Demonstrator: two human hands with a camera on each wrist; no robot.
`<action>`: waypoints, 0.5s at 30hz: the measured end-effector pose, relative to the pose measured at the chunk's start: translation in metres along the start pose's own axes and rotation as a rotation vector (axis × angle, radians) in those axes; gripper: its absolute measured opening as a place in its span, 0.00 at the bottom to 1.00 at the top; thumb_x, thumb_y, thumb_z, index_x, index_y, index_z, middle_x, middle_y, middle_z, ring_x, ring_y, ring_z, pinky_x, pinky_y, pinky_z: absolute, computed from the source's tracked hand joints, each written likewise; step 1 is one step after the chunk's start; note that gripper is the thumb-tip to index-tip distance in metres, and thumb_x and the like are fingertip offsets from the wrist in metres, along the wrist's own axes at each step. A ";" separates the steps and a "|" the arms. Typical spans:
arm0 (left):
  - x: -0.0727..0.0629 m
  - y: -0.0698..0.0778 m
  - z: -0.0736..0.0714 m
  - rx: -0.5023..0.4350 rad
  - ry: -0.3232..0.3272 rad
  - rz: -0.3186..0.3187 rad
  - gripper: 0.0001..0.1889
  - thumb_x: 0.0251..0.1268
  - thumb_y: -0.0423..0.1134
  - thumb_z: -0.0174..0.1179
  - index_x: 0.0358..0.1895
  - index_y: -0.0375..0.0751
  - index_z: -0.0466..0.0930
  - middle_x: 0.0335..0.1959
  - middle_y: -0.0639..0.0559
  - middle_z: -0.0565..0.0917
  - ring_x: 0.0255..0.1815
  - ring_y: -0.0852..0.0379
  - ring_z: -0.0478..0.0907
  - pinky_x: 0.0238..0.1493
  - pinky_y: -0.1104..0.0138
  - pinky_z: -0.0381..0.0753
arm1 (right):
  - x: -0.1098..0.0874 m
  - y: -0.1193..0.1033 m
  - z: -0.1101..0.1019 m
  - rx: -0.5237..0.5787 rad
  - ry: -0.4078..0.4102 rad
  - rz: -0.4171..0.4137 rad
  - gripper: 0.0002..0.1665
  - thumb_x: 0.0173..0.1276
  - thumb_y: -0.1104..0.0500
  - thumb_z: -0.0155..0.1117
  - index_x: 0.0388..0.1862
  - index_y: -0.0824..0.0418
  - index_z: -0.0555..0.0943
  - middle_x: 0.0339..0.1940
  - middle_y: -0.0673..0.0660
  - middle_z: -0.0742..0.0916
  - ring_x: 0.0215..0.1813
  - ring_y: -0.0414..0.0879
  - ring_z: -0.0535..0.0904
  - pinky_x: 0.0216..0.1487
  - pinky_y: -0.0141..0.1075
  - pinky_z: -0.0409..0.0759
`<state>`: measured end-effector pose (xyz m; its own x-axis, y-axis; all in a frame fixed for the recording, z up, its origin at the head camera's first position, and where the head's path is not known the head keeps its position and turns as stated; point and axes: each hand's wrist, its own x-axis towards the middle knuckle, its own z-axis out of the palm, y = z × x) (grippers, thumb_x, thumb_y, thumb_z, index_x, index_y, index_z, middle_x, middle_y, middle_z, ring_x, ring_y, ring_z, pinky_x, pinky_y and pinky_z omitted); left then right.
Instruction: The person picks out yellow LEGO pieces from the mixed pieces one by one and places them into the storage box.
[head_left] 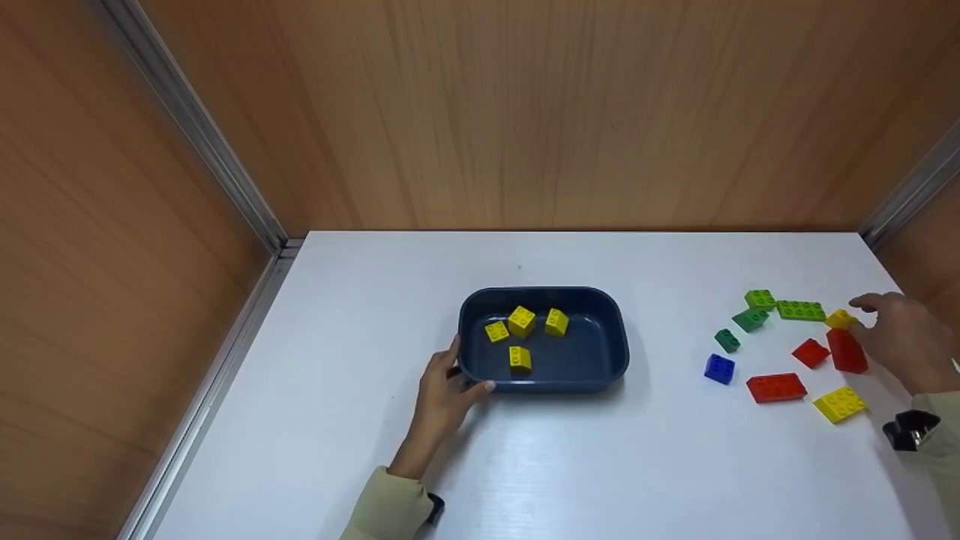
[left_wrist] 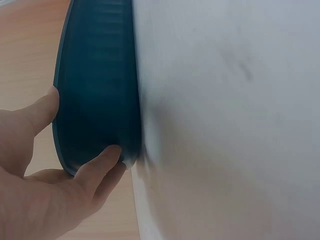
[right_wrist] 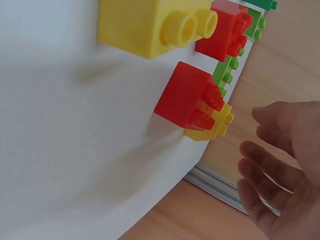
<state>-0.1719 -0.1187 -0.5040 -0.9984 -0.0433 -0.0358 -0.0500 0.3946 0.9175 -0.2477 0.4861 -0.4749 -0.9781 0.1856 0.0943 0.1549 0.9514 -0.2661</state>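
Observation:
Near the table's middle is a dark blue tray (head_left: 585, 367) with several small yellow bricks (head_left: 521, 321) inside. My left hand (head_left: 442, 394) grips its near left corner, thumb along the front side and fingers at the left side. The left wrist view shows these fingers against the tray's wall (left_wrist: 97, 75), which looks teal there. At the far right, my right hand (head_left: 904, 337) hovers by a yellow brick (head_left: 840, 319) and a long red brick (head_left: 848, 351). In the right wrist view its loosely bent fingers (right_wrist: 262, 175) are spread, holding nothing, apart from the yellow brick (right_wrist: 212, 127).
Around the right hand lie more loose bricks: green ones (head_left: 801, 310), a blue one (head_left: 720, 369), other red ones (head_left: 776, 388) and a bigger yellow one (head_left: 840, 404). Wooden panels (head_left: 570, 112) with metal corner rails (head_left: 210, 142) enclose the white table (head_left: 315, 360).

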 end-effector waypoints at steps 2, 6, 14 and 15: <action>0.000 0.000 -0.001 -0.008 -0.002 0.014 0.48 0.65 0.32 0.75 0.83 0.31 0.55 0.68 0.33 0.72 0.72 0.34 0.74 0.69 0.54 0.81 | 0.002 0.002 0.000 0.002 -0.001 -0.003 0.23 0.71 0.67 0.67 0.62 0.77 0.76 0.61 0.83 0.76 0.57 0.80 0.73 0.54 0.72 0.80; -0.001 -0.002 -0.001 -0.005 -0.004 0.031 0.48 0.65 0.33 0.75 0.83 0.30 0.55 0.67 0.33 0.73 0.71 0.34 0.74 0.70 0.51 0.80 | 0.005 0.004 0.001 0.003 -0.010 -0.008 0.24 0.72 0.67 0.67 0.62 0.77 0.76 0.61 0.84 0.76 0.54 0.78 0.74 0.52 0.70 0.82; -0.001 -0.002 -0.001 0.006 -0.005 0.032 0.47 0.65 0.32 0.75 0.83 0.29 0.56 0.67 0.32 0.73 0.71 0.33 0.73 0.72 0.49 0.78 | 0.011 0.008 0.000 0.001 -0.093 0.033 0.25 0.74 0.65 0.65 0.64 0.78 0.73 0.61 0.84 0.75 0.54 0.78 0.74 0.49 0.67 0.86; -0.001 -0.002 -0.001 0.009 -0.005 0.034 0.47 0.65 0.33 0.75 0.83 0.29 0.56 0.66 0.32 0.73 0.71 0.33 0.73 0.72 0.49 0.78 | 0.011 0.008 0.000 0.006 -0.102 0.036 0.25 0.74 0.65 0.65 0.64 0.78 0.73 0.61 0.84 0.76 0.53 0.78 0.74 0.47 0.66 0.87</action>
<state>-0.1706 -0.1204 -0.5055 -0.9997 -0.0249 -0.0068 -0.0163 0.4037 0.9147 -0.2575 0.4959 -0.4762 -0.9811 0.1932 -0.0134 0.1895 0.9431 -0.2731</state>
